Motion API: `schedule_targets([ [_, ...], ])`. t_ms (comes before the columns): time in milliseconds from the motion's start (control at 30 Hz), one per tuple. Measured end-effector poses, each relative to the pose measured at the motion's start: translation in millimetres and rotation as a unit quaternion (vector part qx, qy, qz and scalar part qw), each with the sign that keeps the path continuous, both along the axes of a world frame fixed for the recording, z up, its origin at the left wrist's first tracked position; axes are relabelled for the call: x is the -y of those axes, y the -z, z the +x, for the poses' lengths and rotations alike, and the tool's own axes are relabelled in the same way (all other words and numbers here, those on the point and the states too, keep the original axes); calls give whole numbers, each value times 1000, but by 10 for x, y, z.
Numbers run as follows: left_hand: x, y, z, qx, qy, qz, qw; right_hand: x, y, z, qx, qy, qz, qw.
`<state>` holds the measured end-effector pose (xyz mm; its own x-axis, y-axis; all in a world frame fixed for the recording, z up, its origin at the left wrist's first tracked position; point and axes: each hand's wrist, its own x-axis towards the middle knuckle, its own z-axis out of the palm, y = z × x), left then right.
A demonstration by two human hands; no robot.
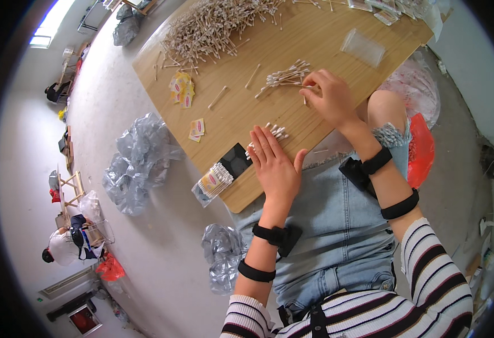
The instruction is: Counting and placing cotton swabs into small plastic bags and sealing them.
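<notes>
My left hand (272,169) lies flat with fingers stretched, over a small bunch of cotton swabs (279,132) whose white tips stick out past the fingers. To the right, my right hand (331,98) is closed in a pinch on a cotton swab, at the end of a loose swab pile (286,76). How many swabs it pinches is hard to see. Left of my left hand, a clear pack of cotton swabs (215,179) with a yellow label sits at the table edge, beside a black patterned pad (235,161).
A large heap of cotton swabs (207,34) covers the far part of the wooden table (202,115). Yellow-and-white cards (182,89) lie at the left, and a clear plastic box (363,48) at the right. Crumpled plastic bags (140,163) rest on the floor. Another person (66,248) sits far left.
</notes>
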<state>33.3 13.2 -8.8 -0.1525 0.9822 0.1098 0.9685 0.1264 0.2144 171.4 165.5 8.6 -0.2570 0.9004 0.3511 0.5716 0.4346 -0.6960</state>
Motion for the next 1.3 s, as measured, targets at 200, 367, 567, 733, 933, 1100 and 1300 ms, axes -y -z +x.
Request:
schedule_targets([
  [200,-288,10,-212,-16,8,11,1000,64,141,-82,71,49,85,993],
  [367,-335,20,-247,-1,4,24,1000,15,197,-90,83,34,59,994],
  [567,-41,-42,-81,29,18,-7,999,-21,197,-83,94,32,72,992],
  [733,-48,-127,-101,17,8,-6,1000,38,116,-146,15,-23,111,993],
  [933,-172,-94,-266,-8,-16,-4,1000,159,137,-278,-9,-62,98,993],
  [1100,-72,-232,-127,6,2,-38,999,131,172,-250,-6,-65,99,993],
  [1300,7,-246,-25,1,-12,-31,999,144,158,-264,-8,-66,105,992],
])
